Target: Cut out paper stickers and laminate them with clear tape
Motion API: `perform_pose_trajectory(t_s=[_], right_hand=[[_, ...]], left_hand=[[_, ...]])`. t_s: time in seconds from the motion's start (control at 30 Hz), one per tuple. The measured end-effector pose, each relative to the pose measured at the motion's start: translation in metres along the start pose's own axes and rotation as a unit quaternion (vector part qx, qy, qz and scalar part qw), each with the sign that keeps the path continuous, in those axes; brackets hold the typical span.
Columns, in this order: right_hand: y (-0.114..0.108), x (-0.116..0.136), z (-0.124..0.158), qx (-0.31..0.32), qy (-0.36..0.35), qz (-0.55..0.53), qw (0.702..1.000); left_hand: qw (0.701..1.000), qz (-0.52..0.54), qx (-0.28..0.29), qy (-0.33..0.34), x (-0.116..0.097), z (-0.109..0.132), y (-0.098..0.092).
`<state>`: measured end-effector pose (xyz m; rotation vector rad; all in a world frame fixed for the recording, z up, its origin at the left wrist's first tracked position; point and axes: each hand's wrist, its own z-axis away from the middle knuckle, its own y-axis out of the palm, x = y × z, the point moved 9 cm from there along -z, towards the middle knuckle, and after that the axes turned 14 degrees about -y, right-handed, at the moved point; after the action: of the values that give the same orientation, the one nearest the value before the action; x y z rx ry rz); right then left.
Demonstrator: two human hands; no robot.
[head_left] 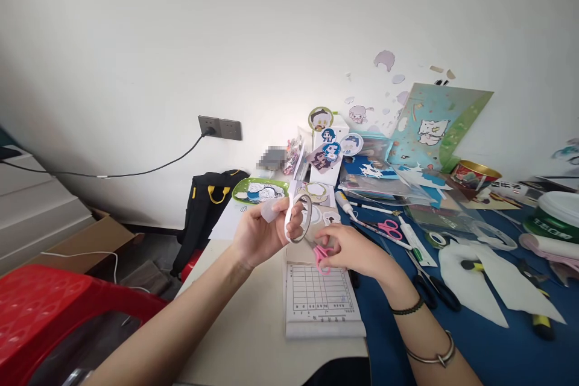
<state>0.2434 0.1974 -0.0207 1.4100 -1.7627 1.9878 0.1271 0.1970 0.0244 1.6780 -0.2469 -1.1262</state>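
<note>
My left hand [262, 230] is raised above the desk, its fingers closed round a roll of clear tape [300, 219] and a small translucent piece. My right hand [353, 251] rests lower, to the right, with its fingers through the pink handles of small scissors [322, 255]. The scissors' blades point up toward the tape roll. Under both hands lies a printed ruled notepad [322, 301] at the desk's edge.
The blue desk mat [497, 344] carries another pink pair of scissors [389, 228], black scissors [434, 289], a glue bottle [344, 204], white paper cutouts [474, 277] and cartoon stickers [328, 154]. A red plastic stool [54, 313] and a black backpack [208, 205] stand to the left.
</note>
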Motion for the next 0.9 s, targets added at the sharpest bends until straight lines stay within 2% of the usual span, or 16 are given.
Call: perform_pose_trajectory(t_s=[0.07, 0.17, 0.23, 0.37, 0.47, 0.53, 0.6, 0.67, 0.73, 0.83, 0.9], right_hand=[[-0.012, 0.006, 0.002, -0.048, 0.003, -0.027, 0.998], [-0.035, 0.023, 0.007, -0.188, -0.033, -0.048, 0.98], [-0.036, 0.033, 0.007, -0.233, -0.067, -0.101, 0.965], [-0.011, 0.037, -0.001, -0.215, -0.093, -0.251, 0.939], [0.004, 0.035, -0.007, -0.19, -0.093, -0.33, 0.92], [0.007, 0.032, -0.009, -0.185, -0.087, -0.351, 0.914], [0.0, 0.028, -0.009, -0.214, -0.086, -0.359, 0.904], [-0.014, 0.023, -0.005, -0.278, -0.101, -0.368, 0.881], [-0.027, 0.021, -0.001, -0.333, -0.129, -0.383, 0.852], [-0.032, 0.019, -0.001, -0.348, -0.148, -0.428, 0.821], [-0.03, 0.017, -0.002, -0.34, -0.137, -0.439, 0.82]], left_hand=[[1.0, -0.022, -0.007, 0.004, -0.001, 0.0, 0.0], [0.993, -0.11, -0.031, 0.033, -0.004, -0.001, 0.001], [0.977, -0.197, -0.051, 0.063, -0.005, 0.0, 0.003], [0.916, -0.37, -0.09, 0.126, -0.003, 0.004, 0.009], [0.865, -0.47, -0.116, 0.135, 0.001, 0.007, 0.013], [0.842, -0.511, -0.118, 0.129, 0.003, 0.007, 0.016], [0.817, -0.548, -0.122, 0.132, 0.002, 0.009, 0.02], [0.775, -0.598, -0.144, 0.144, 0.0, 0.01, 0.023], [0.715, -0.654, -0.186, 0.162, -0.004, 0.012, 0.023], [0.619, -0.724, -0.251, 0.172, -0.008, 0.012, 0.02], [0.589, -0.743, -0.274, 0.164, -0.008, 0.012, 0.018]])
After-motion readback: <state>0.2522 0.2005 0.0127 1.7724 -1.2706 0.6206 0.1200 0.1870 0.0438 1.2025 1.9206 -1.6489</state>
